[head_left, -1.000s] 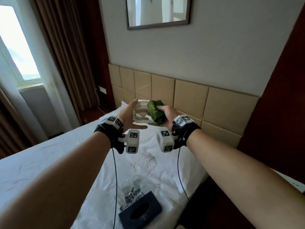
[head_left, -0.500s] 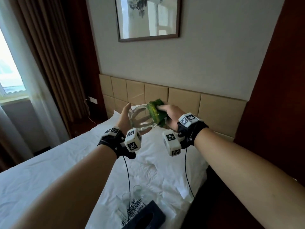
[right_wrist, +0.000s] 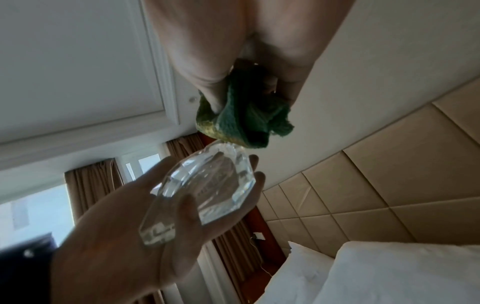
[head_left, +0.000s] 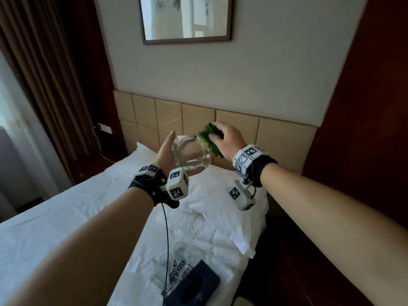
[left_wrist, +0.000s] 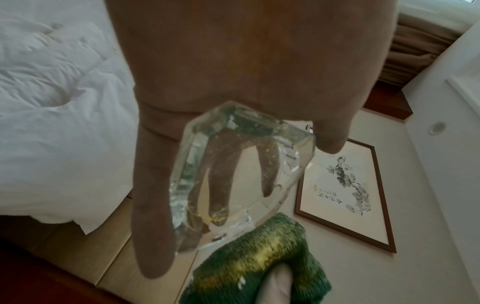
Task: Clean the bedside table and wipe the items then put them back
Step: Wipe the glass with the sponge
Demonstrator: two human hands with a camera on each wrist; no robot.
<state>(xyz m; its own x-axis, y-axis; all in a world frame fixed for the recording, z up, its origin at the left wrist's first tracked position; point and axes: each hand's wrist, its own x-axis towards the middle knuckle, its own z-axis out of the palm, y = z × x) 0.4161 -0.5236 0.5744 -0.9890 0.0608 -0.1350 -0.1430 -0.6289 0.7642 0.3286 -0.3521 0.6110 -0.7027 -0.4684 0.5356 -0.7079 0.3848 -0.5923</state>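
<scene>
The bed (head_left: pixel 66 217) fills the lower left, its white sheet rumpled; a pillow (head_left: pixel 220 206) lies at its head end against the padded headboard (head_left: pixel 276 133); a framed picture (head_left: pixel 186 18) hangs on the wall above. Near the bed's right edge lie a dark tissue box (head_left: pixel 194 286), a printed card (head_left: pixel 176 269) just beside it and two glasses (head_left: pixel 178 248). Above the pillow, the left hand (head_left: pixel 164 153) cradles a clear faceted glass ashtray (head_left: pixel 191 154), fingers straight behind it, thumb on its near rim; the ashtray is tilted on edge. The right hand (head_left: pixel 229 140) grips a bunched green cloth (head_left: pixel 207 138), fingers curled round it; the cloth touches the ashtray's upper right rim.
</scene>
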